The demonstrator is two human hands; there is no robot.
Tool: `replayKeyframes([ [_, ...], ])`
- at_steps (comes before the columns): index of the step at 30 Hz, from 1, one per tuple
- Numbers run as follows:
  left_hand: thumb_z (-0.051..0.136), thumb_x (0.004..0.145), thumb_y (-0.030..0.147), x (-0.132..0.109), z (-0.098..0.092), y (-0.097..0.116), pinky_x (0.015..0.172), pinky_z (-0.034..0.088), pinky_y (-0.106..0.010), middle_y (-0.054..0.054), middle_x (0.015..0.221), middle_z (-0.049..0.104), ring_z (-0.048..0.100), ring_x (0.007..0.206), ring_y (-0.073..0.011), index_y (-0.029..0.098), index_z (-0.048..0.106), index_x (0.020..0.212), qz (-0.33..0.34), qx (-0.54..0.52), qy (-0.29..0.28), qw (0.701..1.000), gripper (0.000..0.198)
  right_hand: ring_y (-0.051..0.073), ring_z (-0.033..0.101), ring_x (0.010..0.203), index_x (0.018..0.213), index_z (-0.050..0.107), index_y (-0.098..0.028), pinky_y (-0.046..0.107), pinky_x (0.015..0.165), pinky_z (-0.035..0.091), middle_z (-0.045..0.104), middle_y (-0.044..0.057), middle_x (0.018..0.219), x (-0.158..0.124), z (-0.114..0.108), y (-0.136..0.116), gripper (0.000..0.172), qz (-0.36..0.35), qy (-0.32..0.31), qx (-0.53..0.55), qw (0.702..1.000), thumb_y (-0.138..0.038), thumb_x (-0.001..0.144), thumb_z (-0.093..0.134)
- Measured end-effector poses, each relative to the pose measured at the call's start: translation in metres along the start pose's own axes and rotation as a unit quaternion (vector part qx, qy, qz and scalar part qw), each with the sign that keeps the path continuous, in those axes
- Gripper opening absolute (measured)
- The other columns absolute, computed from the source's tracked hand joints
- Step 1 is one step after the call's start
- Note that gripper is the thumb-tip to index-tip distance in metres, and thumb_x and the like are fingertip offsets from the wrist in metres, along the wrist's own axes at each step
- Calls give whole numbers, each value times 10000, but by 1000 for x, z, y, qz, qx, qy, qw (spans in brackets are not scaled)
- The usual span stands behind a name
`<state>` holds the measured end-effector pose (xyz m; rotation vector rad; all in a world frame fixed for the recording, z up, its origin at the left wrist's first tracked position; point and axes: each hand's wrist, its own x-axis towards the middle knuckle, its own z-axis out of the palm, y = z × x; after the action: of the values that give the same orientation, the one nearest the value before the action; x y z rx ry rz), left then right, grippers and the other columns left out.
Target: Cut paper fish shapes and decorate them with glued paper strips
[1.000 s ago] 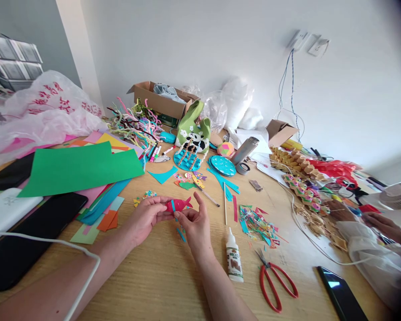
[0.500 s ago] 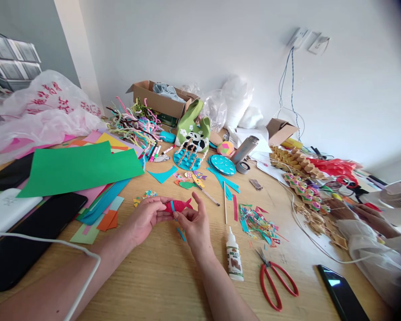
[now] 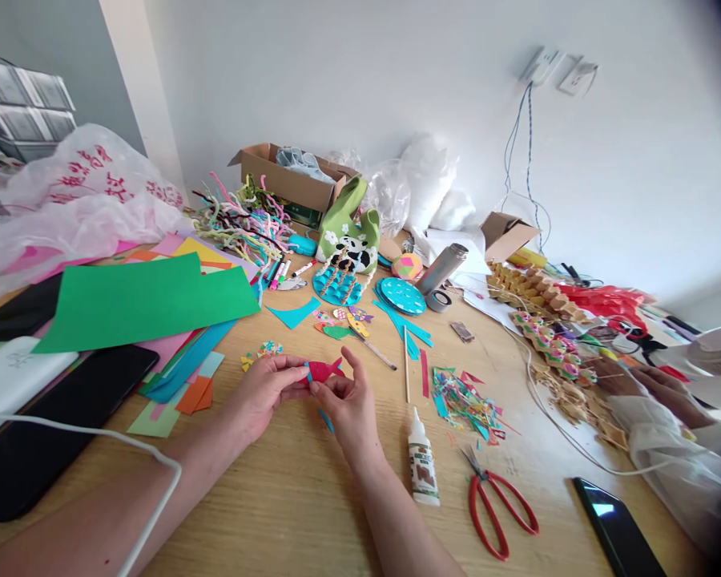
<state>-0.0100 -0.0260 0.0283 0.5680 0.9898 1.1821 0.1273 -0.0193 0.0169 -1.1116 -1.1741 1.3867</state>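
Note:
Between my two hands is a small red paper fish (image 3: 323,370) with a narrow blue strip across it, its tail pointing right. My left hand (image 3: 271,386) grips the fish's left end between thumb and fingers and hides that part. My right hand (image 3: 349,405) pinches its lower edge near the blue strip, with one finger raised. A small blue paper scrap (image 3: 326,421) lies on the table just below the hands. Beyond them is a group of decorated paper fish (image 3: 336,330). To the right stand a white glue bottle (image 3: 422,465) and red-handled scissors (image 3: 498,505), both lying on the table.
Green paper (image 3: 150,300) tops a stack of coloured sheets at left, near a black phone (image 3: 96,401). Colourful paper scraps (image 3: 465,405) and a thin stick (image 3: 407,365) lie to the right. A co-worker's hands (image 3: 642,385) are at far right, above another phone (image 3: 616,525).
My left fingers now cover more of the fish's left side, pressing by the blue strip. Both hands stay in nearly the same place; the view has shifted slightly.

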Motion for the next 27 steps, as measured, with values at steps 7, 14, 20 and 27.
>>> replayKeyframes([
  [7,828,554,274,0,-1,-3,715,543,-302,-72,778,751,690,716,-188,135,720,731,5,-8,16,1000,250,76,376,440,1322,348,-121,206,458,250,489,-123,501,-1,0,2,773,-2,1,-1,1000,-265,673,743],
  [14,825,551,270,-1,0,-1,723,543,-322,-79,771,747,692,724,-204,129,707,719,8,-9,21,1000,249,83,398,455,1296,377,-134,212,477,271,500,-115,519,-1,1,2,752,4,7,-7,1000,-292,664,754],
  [20,829,524,250,-1,1,-1,698,541,-307,-63,749,741,677,683,-180,135,697,685,9,-13,39,999,238,90,405,470,1278,389,-139,220,489,275,486,-117,519,-1,1,1,723,-3,2,-12,1000,-292,668,745],
  [27,822,524,256,1,0,-2,686,537,-300,-55,729,734,668,672,-172,129,706,716,9,-5,43,999,258,97,422,479,1282,379,-117,224,500,278,520,-104,526,-1,1,0,726,-3,-3,-19,1000,-283,671,734],
])
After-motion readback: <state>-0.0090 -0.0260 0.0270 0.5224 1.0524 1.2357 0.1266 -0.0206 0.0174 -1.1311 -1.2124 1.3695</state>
